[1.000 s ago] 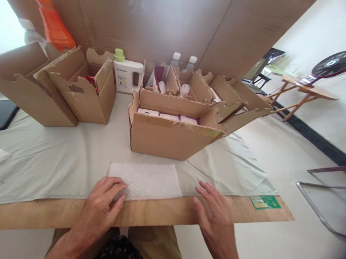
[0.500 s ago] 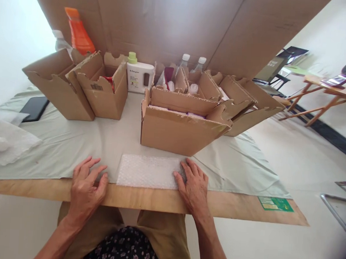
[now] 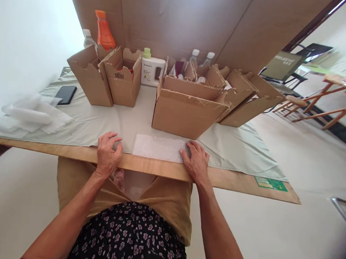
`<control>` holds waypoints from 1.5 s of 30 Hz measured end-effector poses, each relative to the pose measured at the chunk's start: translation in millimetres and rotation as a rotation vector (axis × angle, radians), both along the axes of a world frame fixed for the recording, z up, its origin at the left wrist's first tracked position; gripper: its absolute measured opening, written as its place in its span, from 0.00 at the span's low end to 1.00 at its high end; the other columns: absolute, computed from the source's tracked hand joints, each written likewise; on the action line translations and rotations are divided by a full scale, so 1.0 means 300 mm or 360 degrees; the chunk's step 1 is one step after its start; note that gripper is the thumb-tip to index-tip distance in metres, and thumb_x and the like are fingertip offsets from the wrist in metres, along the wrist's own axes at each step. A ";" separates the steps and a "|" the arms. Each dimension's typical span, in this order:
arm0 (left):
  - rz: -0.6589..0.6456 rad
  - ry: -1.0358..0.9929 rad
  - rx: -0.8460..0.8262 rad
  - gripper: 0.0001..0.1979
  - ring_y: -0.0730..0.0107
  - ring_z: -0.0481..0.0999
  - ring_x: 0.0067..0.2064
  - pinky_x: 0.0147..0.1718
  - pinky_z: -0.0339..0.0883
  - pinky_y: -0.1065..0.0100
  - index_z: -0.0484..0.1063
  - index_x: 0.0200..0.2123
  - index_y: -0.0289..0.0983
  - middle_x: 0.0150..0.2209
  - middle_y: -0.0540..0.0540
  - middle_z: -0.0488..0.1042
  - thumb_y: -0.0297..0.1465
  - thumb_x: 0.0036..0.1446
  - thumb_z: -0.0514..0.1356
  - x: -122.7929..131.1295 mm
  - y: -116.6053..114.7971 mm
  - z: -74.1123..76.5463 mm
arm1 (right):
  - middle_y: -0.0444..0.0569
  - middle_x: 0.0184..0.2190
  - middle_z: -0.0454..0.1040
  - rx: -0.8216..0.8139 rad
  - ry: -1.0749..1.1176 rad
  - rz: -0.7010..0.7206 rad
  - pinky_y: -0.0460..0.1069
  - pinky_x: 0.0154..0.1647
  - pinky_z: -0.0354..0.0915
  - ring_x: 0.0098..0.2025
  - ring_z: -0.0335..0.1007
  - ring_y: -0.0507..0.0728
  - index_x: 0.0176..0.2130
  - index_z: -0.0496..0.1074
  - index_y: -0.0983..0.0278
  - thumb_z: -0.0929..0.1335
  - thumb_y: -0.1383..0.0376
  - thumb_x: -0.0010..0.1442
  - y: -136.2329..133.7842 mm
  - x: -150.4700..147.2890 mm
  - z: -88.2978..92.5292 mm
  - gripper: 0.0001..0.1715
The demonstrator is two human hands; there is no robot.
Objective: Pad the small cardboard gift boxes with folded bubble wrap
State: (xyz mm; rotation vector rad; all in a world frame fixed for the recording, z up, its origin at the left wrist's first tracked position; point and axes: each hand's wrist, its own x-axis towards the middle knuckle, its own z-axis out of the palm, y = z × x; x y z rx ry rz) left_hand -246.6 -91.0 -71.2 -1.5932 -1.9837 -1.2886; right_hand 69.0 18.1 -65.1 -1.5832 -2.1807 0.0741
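A flat piece of bubble wrap (image 3: 159, 148) lies on the cloth at the table's front edge. My right hand (image 3: 197, 161) rests at its right end, thumb and fingers apart, fingertips touching the wrap. To the left of the wrap and apart from it, my left hand (image 3: 109, 153) lies on the edge with loosely bent, parted fingers; a small gap shows between thumb and forefinger. Just behind the wrap stands a wide cardboard box (image 3: 185, 112), its contents hidden from this angle.
Behind are more open cardboard boxes (image 3: 91, 79), a white jug with a green cap (image 3: 151, 68) and an orange bottle (image 3: 105, 31). Crumpled plastic wrap (image 3: 34, 114) and a black flat device (image 3: 66, 94) lie at left. A tall cardboard panel (image 3: 178, 21) closes the back.
The view has tilted down and shifted, so the table sits higher and more of my lap shows. Both hands stay in about the same places by the bubble wrap.
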 end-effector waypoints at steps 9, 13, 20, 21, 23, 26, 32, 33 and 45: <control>0.0036 -0.0105 -0.0024 0.09 0.51 0.76 0.51 0.55 0.68 0.49 0.77 0.34 0.38 0.42 0.40 0.79 0.29 0.55 0.56 -0.006 0.001 0.002 | 0.59 0.59 0.73 0.0031 0.0029 0.0005 0.61 0.58 0.57 0.59 0.65 0.68 0.54 0.76 0.65 0.64 0.58 0.66 0.000 0.000 0.000 0.22; 0.0049 -0.0134 -0.0071 0.09 0.51 0.76 0.51 0.56 0.67 0.48 0.77 0.33 0.39 0.42 0.40 0.79 0.28 0.54 0.56 -0.005 0.003 0.002 | 0.59 0.59 0.73 0.0046 0.0053 0.0019 0.61 0.57 0.57 0.58 0.65 0.68 0.53 0.76 0.64 0.64 0.58 0.66 0.001 0.003 -0.004 0.21; 0.0023 -0.0128 -0.0123 0.09 0.51 0.76 0.51 0.56 0.66 0.48 0.77 0.34 0.38 0.43 0.39 0.79 0.28 0.53 0.57 -0.009 0.008 -0.006 | 0.59 0.59 0.72 0.0019 0.0093 0.0026 0.61 0.58 0.56 0.58 0.65 0.68 0.53 0.76 0.64 0.64 0.59 0.66 0.001 0.004 -0.005 0.21; 0.0020 -0.0125 -0.0127 0.09 0.51 0.76 0.51 0.56 0.66 0.48 0.77 0.34 0.38 0.43 0.39 0.79 0.28 0.53 0.57 -0.010 0.008 -0.007 | 0.59 0.59 0.72 0.0013 0.0098 0.0024 0.61 0.58 0.56 0.58 0.65 0.68 0.53 0.76 0.65 0.64 0.59 0.66 0.001 0.004 -0.004 0.21; 0.0016 -0.0121 -0.0131 0.09 0.52 0.76 0.51 0.56 0.66 0.48 0.77 0.34 0.38 0.43 0.39 0.79 0.27 0.53 0.56 -0.011 0.008 -0.009 | 0.59 0.59 0.72 0.0003 0.0106 0.0020 0.61 0.58 0.56 0.59 0.65 0.68 0.53 0.76 0.66 0.65 0.59 0.66 0.000 0.004 -0.002 0.21; 0.0013 -0.0119 -0.0132 0.10 0.52 0.76 0.50 0.56 0.66 0.49 0.77 0.34 0.37 0.43 0.38 0.79 0.28 0.54 0.56 -0.011 0.008 -0.009 | 0.60 0.59 0.72 -0.0007 0.0117 0.0015 0.62 0.59 0.56 0.59 0.65 0.68 0.53 0.76 0.67 0.65 0.61 0.65 0.000 0.002 0.000 0.22; 0.0021 -0.0119 -0.0141 0.09 0.51 0.77 0.50 0.56 0.66 0.48 0.77 0.34 0.37 0.43 0.38 0.80 0.28 0.54 0.56 -0.011 0.007 -0.008 | 0.60 0.59 0.72 -0.0009 0.0161 0.0023 0.63 0.59 0.56 0.59 0.65 0.68 0.52 0.76 0.66 0.64 0.61 0.65 0.002 0.005 -0.003 0.20; 0.0022 -0.0119 -0.0140 0.09 0.52 0.77 0.50 0.56 0.66 0.48 0.77 0.34 0.37 0.43 0.38 0.80 0.28 0.54 0.56 -0.011 0.006 -0.008 | 0.60 0.59 0.73 -0.0008 0.0173 0.0023 0.62 0.59 0.56 0.59 0.66 0.68 0.52 0.76 0.66 0.64 0.61 0.65 0.003 0.007 -0.004 0.20; -0.0042 -0.0092 -0.0141 0.10 0.50 0.76 0.49 0.53 0.70 0.48 0.78 0.36 0.37 0.44 0.37 0.79 0.31 0.58 0.56 0.000 -0.001 -0.006 | 0.57 0.54 0.77 0.0043 0.0402 0.0051 0.61 0.56 0.59 0.55 0.70 0.66 0.41 0.76 0.63 0.65 0.61 0.61 0.011 0.035 -0.010 0.13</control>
